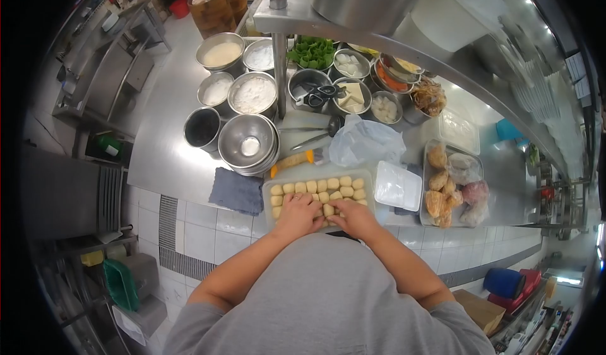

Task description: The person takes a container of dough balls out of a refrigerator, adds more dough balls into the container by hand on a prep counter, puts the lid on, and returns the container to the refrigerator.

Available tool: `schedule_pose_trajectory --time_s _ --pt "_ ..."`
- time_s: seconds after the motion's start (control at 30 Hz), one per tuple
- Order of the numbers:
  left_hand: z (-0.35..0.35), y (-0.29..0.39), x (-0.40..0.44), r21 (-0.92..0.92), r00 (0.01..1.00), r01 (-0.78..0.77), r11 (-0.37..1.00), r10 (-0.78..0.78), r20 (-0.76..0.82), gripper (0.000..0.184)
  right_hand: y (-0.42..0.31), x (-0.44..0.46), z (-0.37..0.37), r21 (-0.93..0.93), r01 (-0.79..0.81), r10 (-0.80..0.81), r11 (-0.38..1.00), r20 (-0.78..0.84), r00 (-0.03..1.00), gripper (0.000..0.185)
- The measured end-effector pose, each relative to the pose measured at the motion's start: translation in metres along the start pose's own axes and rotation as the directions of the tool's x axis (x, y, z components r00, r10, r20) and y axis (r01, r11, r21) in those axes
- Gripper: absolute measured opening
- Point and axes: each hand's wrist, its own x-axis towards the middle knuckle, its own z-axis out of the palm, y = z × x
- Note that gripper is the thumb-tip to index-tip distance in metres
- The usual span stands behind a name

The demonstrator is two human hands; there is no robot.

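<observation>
Several rows of round, pale yellow dough balls point(311, 186) lie in a shallow translucent tray point(371, 197) at the table's front edge, right before my body. My left hand point(298, 213) reaches over the front left of the tray, its fingers curled down among the balls; what they hold, if anything, is hidden. From the right, my right hand point(353, 217) has its fingertips closed at one dough ball point(328, 209) in the front part, between the two hands. Part of the front rows is covered by my hands.
Left of the tray lie a grey cloth point(235, 191) and stacked steel bowls point(248, 142). Behind it are an orange-handled tool point(292, 164), a plastic bag point(367, 142) and a ladle point(334, 126). A white container point(398, 186) and bagged food point(445, 194) sit right. A steel shelf point(379, 39) overhangs.
</observation>
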Motion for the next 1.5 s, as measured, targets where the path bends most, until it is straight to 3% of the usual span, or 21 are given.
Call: schedule_pose_trajectory --time_s 0.07,0.17,0.33,0.37,0.4,0.5,0.53,0.57,0.63,0.7,0.77,0.8,0.87,0.97,1.03,1.13,1.17,1.2,1.27,1.37,1.5 --pt "-0.001 0.000 -0.003 0.007 1.000 -0.004 1.000 0.004 -0.005 0.023 -0.004 0.001 0.001 -0.131 0.080 -0.081 0.988 -0.008 0.997 0.037" --pt "-0.003 -0.002 -0.002 0.010 1.000 -0.013 1.000 0.013 -0.014 0.022 -0.001 0.002 0.010 -0.165 0.167 -0.184 0.972 -0.091 0.979 0.029" --pt "-0.008 -0.003 -0.006 -0.003 1.000 -0.007 1.000 0.007 0.008 0.021 -0.015 0.004 0.011 -0.280 0.135 -0.156 0.951 -0.054 0.986 0.018" --pt "-0.009 -0.006 -0.010 -0.065 0.999 0.009 0.998 -0.012 -0.051 0.023 -0.017 0.005 0.010 -0.312 0.138 -0.161 0.940 -0.049 0.986 0.016" --pt "-0.011 -0.010 -0.013 -0.128 0.994 0.020 0.992 -0.034 -0.109 0.025 -0.017 0.005 0.009 -0.312 0.139 -0.162 0.940 -0.050 0.985 0.016" --pt "-0.039 -0.017 -0.026 -0.077 0.989 0.076 0.994 -0.085 -0.123 0.032 -0.017 0.002 0.013 -0.336 0.153 -0.181 0.929 -0.054 0.982 0.017" --pt "-0.043 -0.015 -0.027 -0.077 0.989 0.081 0.994 -0.090 -0.121 0.032 -0.017 0.003 0.013 -0.380 0.127 -0.143 0.916 -0.013 0.990 0.029" --pt "-0.046 -0.013 -0.028 -0.091 0.996 0.056 0.994 -0.062 -0.064 0.031 -0.017 0.004 0.013 -0.426 0.107 -0.106 0.898 0.026 0.994 0.042" --pt "-0.048 -0.014 -0.026 -0.104 0.999 0.032 0.994 -0.034 -0.011 0.030 -0.012 0.005 0.011 -0.332 0.088 -0.094 0.939 -0.003 0.996 0.042" --pt "-0.046 -0.011 -0.017 -0.173 0.964 -0.035 0.984 0.079 0.253 0.030 -0.006 0.001 0.006 -0.234 0.068 -0.076 0.970 -0.026 0.997 0.042" --pt "-0.049 -0.010 -0.012 -0.165 0.948 -0.087 0.983 0.132 0.289 0.029 0.000 -0.010 -0.001 -0.101 0.184 -0.205 0.978 -0.291 0.934 0.035" --pt "-0.052 -0.010 -0.009 -0.157 0.925 -0.150 0.976 0.195 0.326 0.029 0.001 -0.015 -0.004 -0.099 0.189 -0.209 0.977 -0.282 0.936 0.035" --pt "-0.051 -0.017 -0.005 -0.143 0.912 -0.168 0.975 0.209 0.354 0.030 0.003 -0.022 -0.011 -0.114 0.058 -0.064 0.992 -0.049 0.997 0.034" --pt "-0.056 -0.015 -0.001 -0.149 0.882 -0.171 0.974 0.219 0.418 0.030 -0.006 -0.027 -0.018 -0.198 0.150 -0.131 0.969 0.106 0.986 0.037" --pt "-0.059 -0.015 0.001 -0.161 0.867 -0.150 0.975 0.208 0.452 0.029 0.002 -0.026 -0.016 -0.201 0.181 -0.163 0.963 0.100 0.981 0.038" --pt "-0.062 -0.025 0.002 -0.185 0.876 -0.189 0.964 0.251 0.411 0.031 0.010 -0.028 -0.013 -0.200 0.214 -0.209 0.956 0.042 0.977 0.040" --pt "-0.066 -0.035 0.000 -0.211 0.968 -0.104 0.972 0.148 0.202 0.033 0.013 -0.028 -0.013 -0.199 0.216 -0.221 0.956 -0.004 0.975 0.040" --pt "-0.073 -0.046 -0.002 -0.254 1.000 -0.027 0.967 0.025 -0.013 0.035 0.013 -0.029 -0.016 -0.193 0.218 -0.224 0.957 -0.008 0.975 0.040" --pt "-0.095 -0.072 -0.003 -0.300 0.927 0.150 0.942 -0.239 -0.288 0.032 0.011 -0.036 -0.019 -0.133 0.179 -0.202 0.975 -0.191 0.961 0.044" --pt "-0.119 -0.089 -0.012 -0.263 0.858 0.278 0.924 -0.362 -0.365 0.035 0.032 -0.039 -0.011 0.046 0.158 -0.138 0.986 -0.292 0.946 0.035" --pt "-0.125 -0.068 -0.020 -0.197 0.951 0.203 0.959 -0.241 -0.192 0.030 0.059 -0.035 -0.005 0.223 0.072 0.008 0.972 -0.338 0.941 0.034"
